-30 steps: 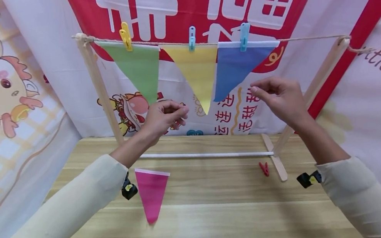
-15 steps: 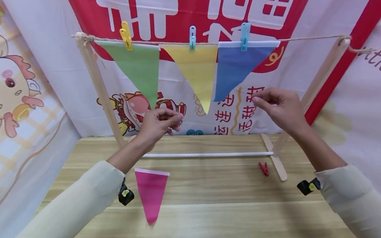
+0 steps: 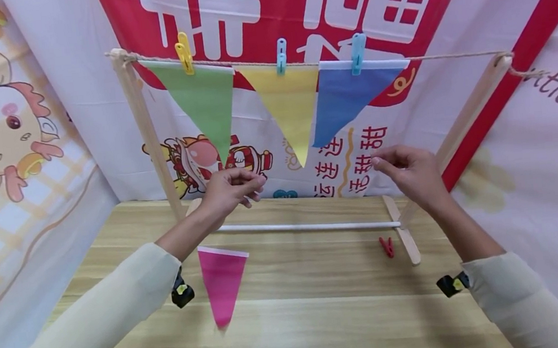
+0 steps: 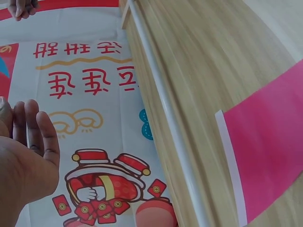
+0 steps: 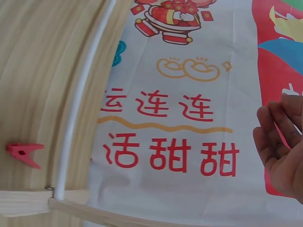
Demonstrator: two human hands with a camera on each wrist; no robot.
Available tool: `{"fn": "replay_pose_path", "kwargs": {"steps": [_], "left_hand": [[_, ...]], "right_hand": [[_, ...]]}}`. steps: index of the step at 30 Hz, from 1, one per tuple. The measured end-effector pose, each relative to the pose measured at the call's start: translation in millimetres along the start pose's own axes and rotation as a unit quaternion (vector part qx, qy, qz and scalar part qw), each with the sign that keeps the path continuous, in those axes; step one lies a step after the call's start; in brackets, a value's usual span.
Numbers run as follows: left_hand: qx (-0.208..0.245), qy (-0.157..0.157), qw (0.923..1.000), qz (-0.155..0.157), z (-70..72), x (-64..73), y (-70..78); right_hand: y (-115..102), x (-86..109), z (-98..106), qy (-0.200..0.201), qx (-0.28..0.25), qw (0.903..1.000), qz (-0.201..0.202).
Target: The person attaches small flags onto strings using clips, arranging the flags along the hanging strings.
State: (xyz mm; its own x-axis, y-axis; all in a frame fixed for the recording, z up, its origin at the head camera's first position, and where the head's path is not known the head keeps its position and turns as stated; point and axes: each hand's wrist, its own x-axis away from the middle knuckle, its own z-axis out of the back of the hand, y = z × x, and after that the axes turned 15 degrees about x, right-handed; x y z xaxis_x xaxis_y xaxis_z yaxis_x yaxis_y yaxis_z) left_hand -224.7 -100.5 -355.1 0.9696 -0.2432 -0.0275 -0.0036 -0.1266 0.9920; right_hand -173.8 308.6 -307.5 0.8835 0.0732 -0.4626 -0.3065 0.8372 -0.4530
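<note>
Both hands hover in the air with nothing in them, fingers loosely bent. In the head view my left hand (image 3: 232, 192) is just below the tip of the green pennant (image 3: 205, 99). My right hand (image 3: 412, 174) hangs lower right of the blue pennant (image 3: 347, 96). Between these two flags is a yellow pennant (image 3: 289, 105). A yellow clothespin (image 3: 184, 53) and two light blue clothespins (image 3: 358, 52) pin the flags to a twine line (image 3: 455, 55). On the table lie a pink pennant (image 3: 224, 284) with a white top edge and a red clothespin (image 5: 23, 153).
The twine runs between two wooden posts (image 3: 144, 131), joined low down by a white rod (image 3: 295, 227). A wooden foot (image 3: 409, 245) supports the right side on the wood-grain table (image 3: 326, 328). Behind the frame hangs a printed red and white cloth (image 3: 266, 5).
Both hands have sunk lower, away from the hanging flags; the left has also drifted slightly left. Flags, clothespins and the pink pennant stay where they were.
</note>
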Motion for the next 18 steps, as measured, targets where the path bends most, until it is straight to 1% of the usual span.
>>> {"fn": "replay_pose_path", "kwargs": {"steps": [7,12,15,18], "left_hand": [[-0.007,-0.007,0.9999,0.012,10.3,1.1,-8.3],[-0.013,-0.015,0.9996,0.021,17.4,4.5,-14.5],[-0.019,-0.019,0.9995,0.020,21.5,6.1,-19.0],[-0.028,-0.025,0.9992,0.012,26.2,6.7,-23.8]], "right_hand": [[8,7.0,-5,-0.016,-0.003,0.9998,-0.008],[13,11.5,-7,-0.033,-0.003,0.9992,-0.024],[17,14.3,-10,-0.041,0.001,0.9985,-0.036],[23,18.2,-13,-0.044,0.004,0.9982,-0.040]]}}
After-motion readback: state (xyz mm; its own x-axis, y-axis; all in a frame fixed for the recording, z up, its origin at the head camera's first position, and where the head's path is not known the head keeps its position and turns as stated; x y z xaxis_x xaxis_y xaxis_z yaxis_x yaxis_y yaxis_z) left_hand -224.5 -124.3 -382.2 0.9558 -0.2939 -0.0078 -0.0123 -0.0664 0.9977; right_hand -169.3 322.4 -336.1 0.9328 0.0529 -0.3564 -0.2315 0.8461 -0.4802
